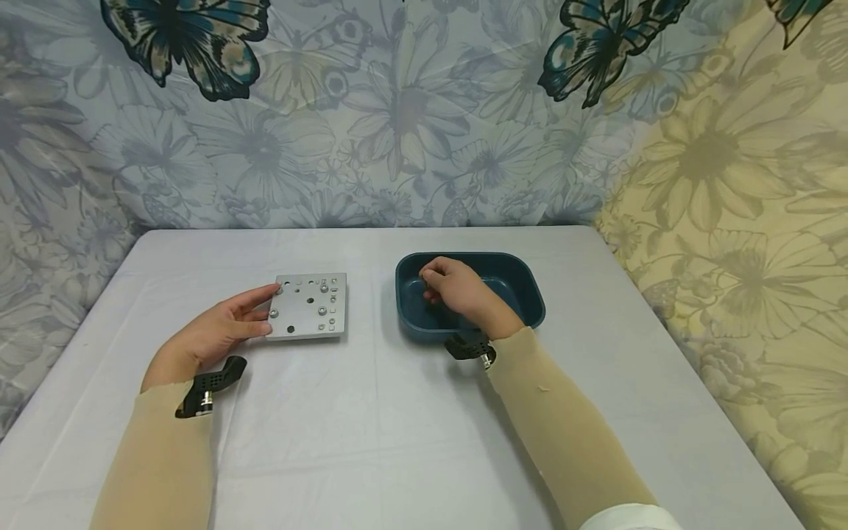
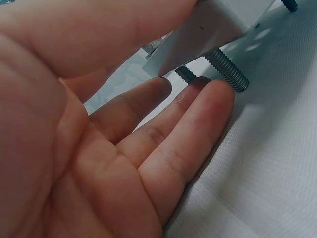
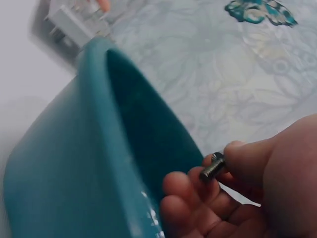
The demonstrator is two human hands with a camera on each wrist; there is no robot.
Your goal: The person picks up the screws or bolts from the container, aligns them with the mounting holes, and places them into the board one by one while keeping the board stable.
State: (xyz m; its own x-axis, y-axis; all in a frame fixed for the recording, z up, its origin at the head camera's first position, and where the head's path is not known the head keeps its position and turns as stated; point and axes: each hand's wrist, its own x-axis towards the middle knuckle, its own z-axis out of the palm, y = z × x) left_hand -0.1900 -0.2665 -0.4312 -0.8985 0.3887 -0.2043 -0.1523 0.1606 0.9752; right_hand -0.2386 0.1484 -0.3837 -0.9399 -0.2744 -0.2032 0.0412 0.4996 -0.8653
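Observation:
My left hand [image 1: 218, 329] holds the left edge of a silver metal plate [image 1: 298, 302], thumb at the near corner and index finger at the far one. Holes and several bolt heads dot the plate's top. In the left wrist view, threaded bolts [image 2: 228, 71] stick out below the plate, close to the fingertips. My right hand [image 1: 464, 291] is over a dark teal bin [image 1: 405, 313]. Between thumb and fingers it pinches a small metal screw [image 3: 212, 169], seen in the right wrist view beside the bin's rim.
A white cloth [image 1: 371, 427] covers the table, with the plate to the left and the bin to the right. Behind the table's far edge hangs a butterfly-and-flower patterned curtain [image 1: 411, 132], which also runs along the right side.

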